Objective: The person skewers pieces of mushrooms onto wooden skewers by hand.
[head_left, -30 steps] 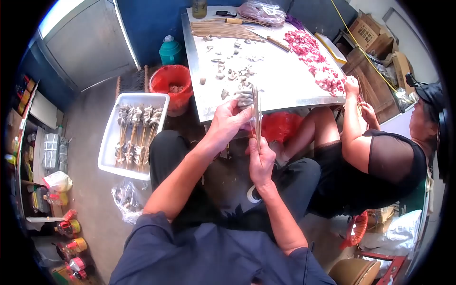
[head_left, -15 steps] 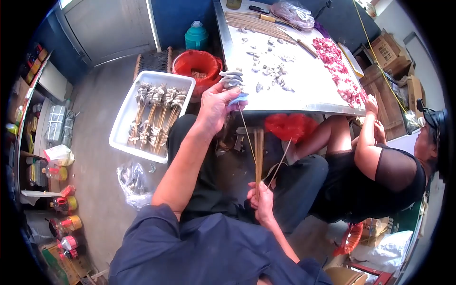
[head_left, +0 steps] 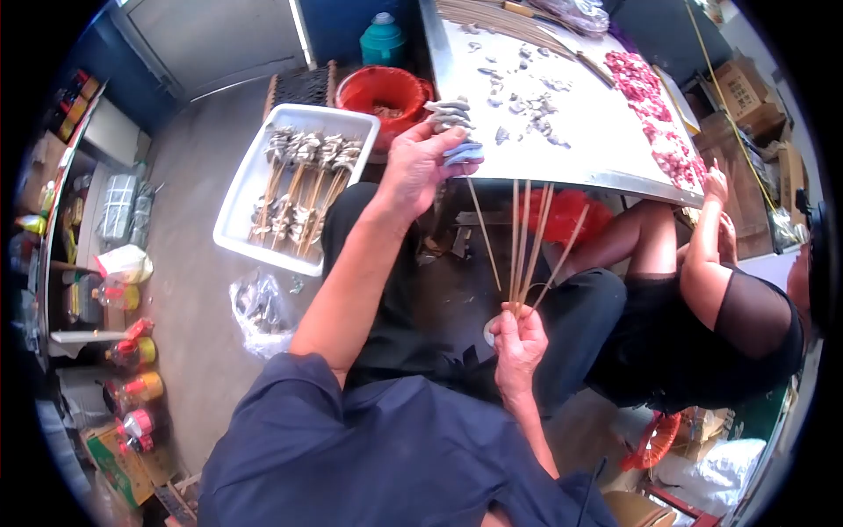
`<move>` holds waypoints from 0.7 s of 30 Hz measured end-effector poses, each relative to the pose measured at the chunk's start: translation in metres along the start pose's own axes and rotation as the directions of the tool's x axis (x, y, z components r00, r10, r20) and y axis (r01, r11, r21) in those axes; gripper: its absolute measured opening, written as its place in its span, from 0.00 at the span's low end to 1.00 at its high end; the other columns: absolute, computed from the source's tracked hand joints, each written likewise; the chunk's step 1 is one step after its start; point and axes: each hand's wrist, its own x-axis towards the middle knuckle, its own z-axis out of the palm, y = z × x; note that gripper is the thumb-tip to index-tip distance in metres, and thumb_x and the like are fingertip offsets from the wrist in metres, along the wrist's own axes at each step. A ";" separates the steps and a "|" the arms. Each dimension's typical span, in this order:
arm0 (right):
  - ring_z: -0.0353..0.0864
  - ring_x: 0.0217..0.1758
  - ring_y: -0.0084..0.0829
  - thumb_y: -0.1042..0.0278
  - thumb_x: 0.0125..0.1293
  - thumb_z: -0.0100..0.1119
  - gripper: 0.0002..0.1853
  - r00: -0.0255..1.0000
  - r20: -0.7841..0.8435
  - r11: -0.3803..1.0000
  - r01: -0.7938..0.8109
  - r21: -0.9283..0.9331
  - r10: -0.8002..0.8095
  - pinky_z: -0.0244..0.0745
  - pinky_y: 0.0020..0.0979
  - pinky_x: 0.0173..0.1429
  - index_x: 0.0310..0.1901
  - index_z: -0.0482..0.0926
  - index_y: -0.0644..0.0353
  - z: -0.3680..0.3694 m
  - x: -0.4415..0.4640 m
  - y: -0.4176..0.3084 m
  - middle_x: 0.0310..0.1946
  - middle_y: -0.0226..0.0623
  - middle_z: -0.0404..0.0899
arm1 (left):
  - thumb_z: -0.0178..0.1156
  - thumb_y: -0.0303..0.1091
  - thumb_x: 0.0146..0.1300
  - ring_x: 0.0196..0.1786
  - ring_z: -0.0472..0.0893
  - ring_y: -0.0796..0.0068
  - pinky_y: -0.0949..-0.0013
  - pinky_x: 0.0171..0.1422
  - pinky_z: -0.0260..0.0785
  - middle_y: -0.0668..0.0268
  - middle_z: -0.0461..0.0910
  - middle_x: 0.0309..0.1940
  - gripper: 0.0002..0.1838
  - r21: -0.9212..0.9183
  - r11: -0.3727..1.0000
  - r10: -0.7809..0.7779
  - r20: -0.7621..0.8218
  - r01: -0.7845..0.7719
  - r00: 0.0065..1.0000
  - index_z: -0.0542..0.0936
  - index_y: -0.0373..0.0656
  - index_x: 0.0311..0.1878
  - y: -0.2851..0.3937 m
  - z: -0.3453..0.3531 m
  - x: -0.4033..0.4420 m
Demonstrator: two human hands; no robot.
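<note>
My left hand (head_left: 414, 171) is closed on a skewer threaded with grey meat pieces (head_left: 450, 116), near the table's front edge, with something blue at the fingers. The bare end of that skewer slants down toward my right hand (head_left: 518, 344). Several thin wooden sticks (head_left: 529, 237) fan upward out of my right hand, which pinches their lower ends above my knee. More grey pieces (head_left: 527, 92) lie scattered on the white table (head_left: 606, 158). To the left, a white tray (head_left: 235, 215) holds several loaded skewers (head_left: 303, 189).
A red bucket (head_left: 351, 86) and a teal flask (head_left: 381, 42) stand beyond the tray. Red meat (head_left: 645, 110), a knife (head_left: 597, 68) and a stick pile (head_left: 492, 19) are on the table. A co-worker (head_left: 676, 325) sits at the right. A plastic bag (head_left: 261, 312) lies on the floor.
My left hand has drawn the loaded skewer away from the sticks, up and to the left. My right hand has lowered, and its sticks have fanned apart. The view has shifted left.
</note>
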 end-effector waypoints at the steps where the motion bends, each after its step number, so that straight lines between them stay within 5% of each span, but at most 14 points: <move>1: 0.62 0.17 0.12 0.74 0.69 0.56 0.06 1.000 0.012 1.000 -0.015 -0.005 0.015 0.56 0.14 0.22 0.46 0.74 0.63 0.001 -0.001 -0.004 0.24 0.29 0.75 | 0.61 0.28 0.64 0.44 0.84 0.64 0.60 0.48 0.80 0.58 0.82 0.43 0.16 -0.001 1.000 0.013 -0.010 -0.013 1.000 0.74 0.37 0.55 -0.001 0.003 -0.001; 10: 0.62 0.17 0.12 0.74 0.68 0.57 0.08 0.994 0.073 0.996 -0.085 -0.009 0.085 0.55 0.14 0.21 0.45 0.69 0.62 0.009 0.001 0.000 0.26 0.34 0.77 | 0.61 0.25 0.64 0.37 0.85 0.70 0.70 0.35 0.82 0.61 0.82 0.38 0.11 -0.008 1.000 -0.006 -0.052 0.005 0.999 0.78 0.34 0.48 -0.007 0.015 -0.003; 18: 0.62 0.18 0.11 0.74 0.67 0.57 0.05 0.985 0.133 0.987 -0.126 0.098 0.113 0.56 0.15 0.23 0.41 0.71 0.61 0.013 0.004 0.000 0.24 0.31 0.77 | 0.61 0.24 0.62 0.38 0.85 0.66 0.68 0.38 0.82 0.59 0.83 0.38 0.11 0.001 1.000 -0.010 -0.036 0.010 0.999 0.78 0.34 0.47 -0.006 0.008 -0.004; 21: 0.61 0.17 0.11 0.73 0.69 0.56 0.04 0.983 0.136 0.983 -0.138 0.123 0.121 0.55 0.15 0.23 0.41 0.71 0.61 0.014 0.006 0.003 0.24 0.32 0.77 | 0.59 0.26 0.65 0.41 0.85 0.62 0.64 0.43 0.82 0.56 0.82 0.42 0.16 0.020 0.999 -0.025 -0.015 0.025 1.000 0.74 0.33 0.54 -0.005 0.007 -0.004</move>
